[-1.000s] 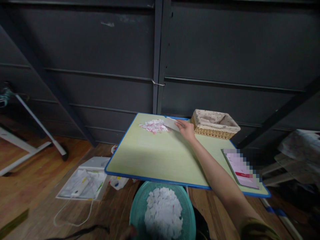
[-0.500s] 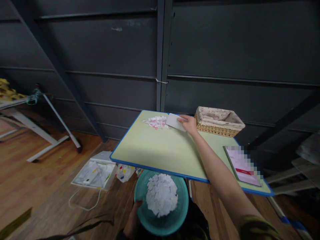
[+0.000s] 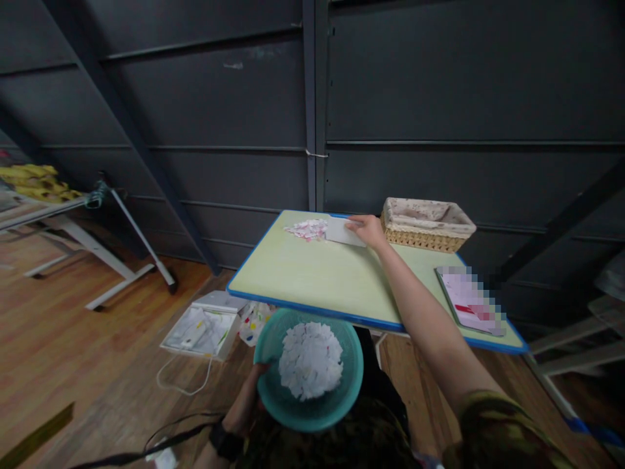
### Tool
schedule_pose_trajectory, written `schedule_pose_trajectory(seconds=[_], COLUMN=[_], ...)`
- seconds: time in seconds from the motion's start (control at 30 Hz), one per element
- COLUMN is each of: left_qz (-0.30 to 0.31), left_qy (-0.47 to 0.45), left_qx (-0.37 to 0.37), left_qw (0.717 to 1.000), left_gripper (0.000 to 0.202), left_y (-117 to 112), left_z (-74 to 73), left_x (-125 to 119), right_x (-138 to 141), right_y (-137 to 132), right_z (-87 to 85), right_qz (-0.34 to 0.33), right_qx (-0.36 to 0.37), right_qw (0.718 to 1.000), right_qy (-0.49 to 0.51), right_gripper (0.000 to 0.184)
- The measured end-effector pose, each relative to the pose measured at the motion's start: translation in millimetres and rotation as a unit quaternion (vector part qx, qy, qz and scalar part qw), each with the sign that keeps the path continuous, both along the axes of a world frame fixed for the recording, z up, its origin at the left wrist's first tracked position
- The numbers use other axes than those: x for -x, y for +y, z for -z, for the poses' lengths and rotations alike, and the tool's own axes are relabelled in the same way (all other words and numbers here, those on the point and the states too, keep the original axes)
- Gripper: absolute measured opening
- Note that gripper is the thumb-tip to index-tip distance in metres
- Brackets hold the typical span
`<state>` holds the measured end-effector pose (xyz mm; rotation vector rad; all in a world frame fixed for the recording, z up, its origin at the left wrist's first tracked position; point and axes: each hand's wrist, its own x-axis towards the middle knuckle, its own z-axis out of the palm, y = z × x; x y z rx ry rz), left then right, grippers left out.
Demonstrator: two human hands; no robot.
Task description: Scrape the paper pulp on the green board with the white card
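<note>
Before the desk [image 3: 312,277], at seven o'clock, a teal basket [image 3: 312,414] of paper scraps [image 3: 311,361] is gripped at its rim by the left hand [image 3: 250,392]. Atop it, at eleven, beside a scrap pile [image 3: 307,228], a white card [image 3: 340,232] is pinched in the right hand [image 3: 370,230].

I'm watching the right hand [image 3: 367,231] gripping a white card [image 3: 338,232], its edge meeting a heap of paper scraps [image 3: 307,228] left of the fingers. A lined wicker basket [image 3: 427,238] is sitting right of them. Well below those fingers, the left hand [image 3: 248,398] is holding a teal basin [image 3: 350,384], white paper pieces [image 3: 311,360] lying inside.
</note>
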<state>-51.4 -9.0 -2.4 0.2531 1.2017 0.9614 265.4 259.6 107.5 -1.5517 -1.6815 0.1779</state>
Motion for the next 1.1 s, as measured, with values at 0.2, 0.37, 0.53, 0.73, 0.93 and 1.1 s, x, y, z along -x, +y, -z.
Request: schedule_pose_trajectory(seconds=[0.2,0.37,0.53,0.73,0.93,1.1], left_qz=[0.021,0.017,0.019,0.015,0.006,0.004], left_qy=[-0.004,0.03,0.029,0.034,-0.003,0.012], left_qx=[0.024,-0.002,-0.015,-0.01,-0.014,-0.014], left_qw=[0.999,0.999,0.999,0.999,1.0,1.0], left_gripper=[0.051,0.04,0.041,0.047,0.051,0.048], left_y=[-0.8,1.2,1.9,0.8,1.5,-0.9], left_z=[-8.1,-18.9,-27.4,-33.7,-30.0,-28.3], left_x=[4.6,3.4,0.9,1.2,3.6,3.3], right_x=[-11.5,-11.4,-5.5,2.6,7.5,9.5], right_y=[-10.3,-11.1,-13.3,-16.5,-13.2,-11.9], right_z=[15.9,19.2,17.9,19.7,25.9,27.8], right_qz=[0.022,0.003,0.02,-0.006,-0.007,-0.049], right_qx=[-0.02,-0.044,-0.064,-0.062,-0.081,-0.078], right_qw=[0.999,0.998,0.998,0.997,0.997,0.996], right_qy=[0.024,0.038,-0.002,-0.035,-0.012,-0.023], right_gripper=[0.027,0.027,0.028,0.024,0.025,0.024])
